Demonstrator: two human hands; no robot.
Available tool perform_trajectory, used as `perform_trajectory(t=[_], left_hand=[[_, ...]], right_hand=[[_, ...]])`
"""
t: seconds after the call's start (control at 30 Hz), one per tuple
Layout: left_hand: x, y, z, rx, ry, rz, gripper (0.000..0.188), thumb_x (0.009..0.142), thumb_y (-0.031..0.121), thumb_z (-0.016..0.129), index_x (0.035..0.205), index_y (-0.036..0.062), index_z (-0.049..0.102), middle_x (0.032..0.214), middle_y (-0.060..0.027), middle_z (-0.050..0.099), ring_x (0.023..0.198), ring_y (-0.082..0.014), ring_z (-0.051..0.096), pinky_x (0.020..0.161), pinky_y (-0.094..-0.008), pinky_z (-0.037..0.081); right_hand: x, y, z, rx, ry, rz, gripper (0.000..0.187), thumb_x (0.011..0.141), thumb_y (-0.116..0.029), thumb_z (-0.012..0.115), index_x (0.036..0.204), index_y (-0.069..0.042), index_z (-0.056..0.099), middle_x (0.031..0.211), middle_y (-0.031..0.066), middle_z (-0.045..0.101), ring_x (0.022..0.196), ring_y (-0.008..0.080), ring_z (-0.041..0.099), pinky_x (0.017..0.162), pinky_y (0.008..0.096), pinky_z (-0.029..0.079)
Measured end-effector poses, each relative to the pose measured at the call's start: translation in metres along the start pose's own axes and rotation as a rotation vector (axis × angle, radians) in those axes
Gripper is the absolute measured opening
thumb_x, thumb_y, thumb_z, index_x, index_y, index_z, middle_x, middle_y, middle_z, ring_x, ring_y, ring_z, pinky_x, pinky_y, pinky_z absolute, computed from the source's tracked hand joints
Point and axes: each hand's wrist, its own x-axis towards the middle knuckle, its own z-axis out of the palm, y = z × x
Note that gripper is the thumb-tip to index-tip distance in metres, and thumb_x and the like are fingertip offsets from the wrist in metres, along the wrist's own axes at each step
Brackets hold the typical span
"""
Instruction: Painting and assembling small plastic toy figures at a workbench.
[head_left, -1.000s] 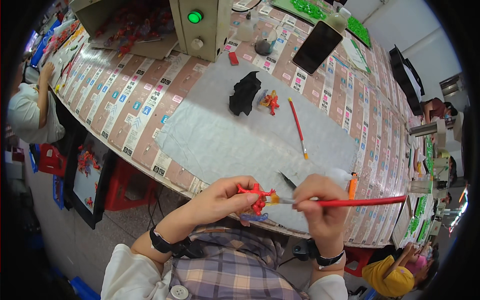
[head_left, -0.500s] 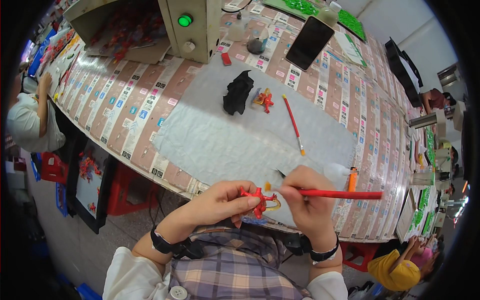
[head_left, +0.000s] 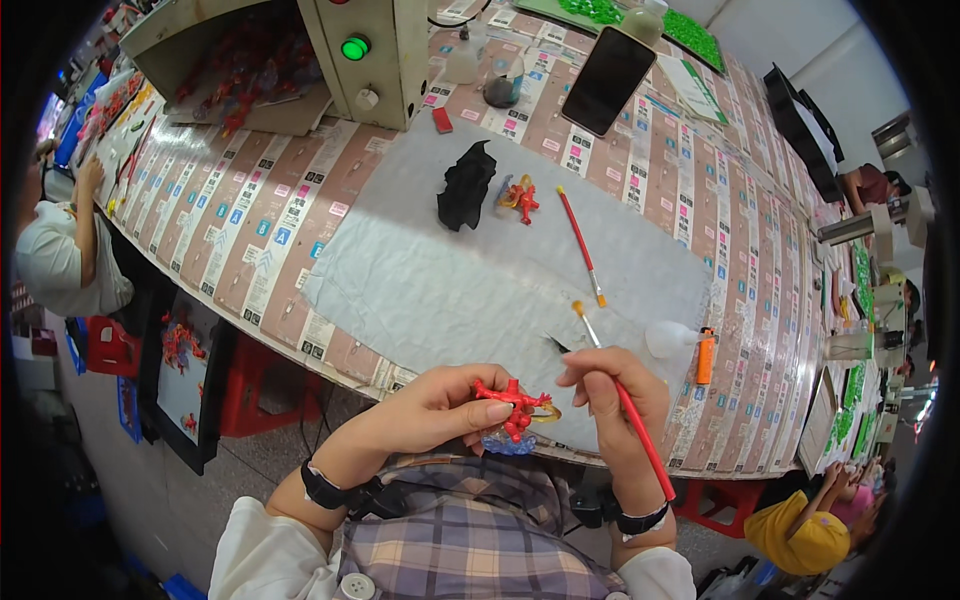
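Observation:
My left hand (head_left: pixel 425 412) is closed around a small red figurine (head_left: pixel 516 408) near the table's front edge. A yellowish loop sticks out at the figurine's right, and a clear blue part (head_left: pixel 508 444) shows below it. To the right, my right hand (head_left: pixel 628 402) grips a red-handled paintbrush (head_left: pixel 646 442), its yellowish bristles pointing away from me and apart from the figurine. A thin dark tip (head_left: pixel 556 344) shows beside my right fingers; whether they hold it I cannot tell. Another red-handled paintbrush (head_left: pixel 577 235) lies farther off on the pale sheet (head_left: pixel 400 260).
On the sheet lie a crumpled black cloth (head_left: pixel 466 188) and another red figurine (head_left: pixel 521 200). An orange lighter (head_left: pixel 705 356) and a white bottle (head_left: pixel 668 340) are at the right. A phone (head_left: pixel 608 82) and a metal booth (head_left: pixel 365 60) stand beyond. A co-worker (head_left: pixel 68 250) sits at left.
My right hand has turned the paintbrush away from the figurine, so its bristles now point toward the far side. The left hand keeps the figurine in nearly the same place.

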Motion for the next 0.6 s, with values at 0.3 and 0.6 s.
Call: perform_trajectory(t=[0.3, 0.6], left_hand=[[0.003, 0.003, 0.010, 0.042, 0.133, -0.018, 0.031, 0.087, 0.020, 0.059, 0.114, 0.0050, 0.049, 0.093, 0.0016, 0.058, 0.078, -0.0032, 0.052, 0.065, -0.0182, 0.044], [0.006, -0.010, 0.011, 0.360, 0.190, 0.209, 0.063, 0.071, 0.010, 0.074, 0.126, 0.0062, 0.041, 0.087, 0.0006, 0.051, 0.069, -0.0061, 0.046, 0.064, -0.0206, 0.041]], right_hand=[[-0.014, 0.010, 0.006, 0.092, -0.054, 0.186, 0.011, 0.080, -0.006, 0.064, 0.087, 0.000, 0.060, 0.073, 0.0038, 0.059, 0.062, 0.0063, 0.053, 0.057, 0.0195, 0.042], [-0.022, 0.020, 0.011, 0.344, 0.046, 0.321, 0.010, 0.082, -0.007, 0.062, 0.085, 0.001, 0.057, 0.073, 0.0022, 0.058, 0.065, 0.0057, 0.055, 0.059, 0.0182, 0.043]])
